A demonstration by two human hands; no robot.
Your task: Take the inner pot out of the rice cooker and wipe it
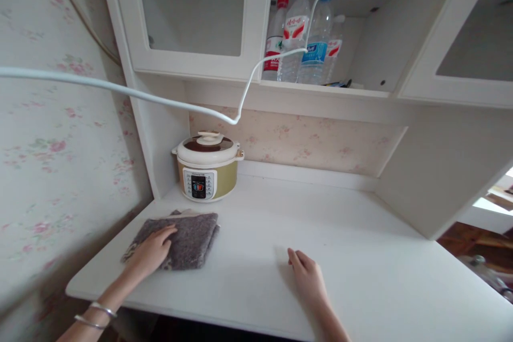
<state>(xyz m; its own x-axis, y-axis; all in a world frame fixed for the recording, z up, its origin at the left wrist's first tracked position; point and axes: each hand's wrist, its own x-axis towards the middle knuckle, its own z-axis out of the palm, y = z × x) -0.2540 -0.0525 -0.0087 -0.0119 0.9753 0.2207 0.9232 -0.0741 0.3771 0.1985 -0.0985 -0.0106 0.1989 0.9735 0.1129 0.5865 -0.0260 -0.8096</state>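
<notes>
A folded grey-brown towel with a paler patterned edge lies at the left of the white tabletop. My left hand rests on top of it, fingers stretched out flat against the fabric. Two silver bangles circle the left wrist. Over the bare tabletop, right of the towel and apart from it, my right hand is loosely closed with its fingers curled in, and nothing shows in it. Behind the towel stands a green and white electric pressure cooker with its lid on.
White tabletop runs back to a flowered wall panel. Overhead, an open cabinet shelf holds several plastic bottles. A white cable hangs across the upper view. Flowered wallpaper covers the left wall.
</notes>
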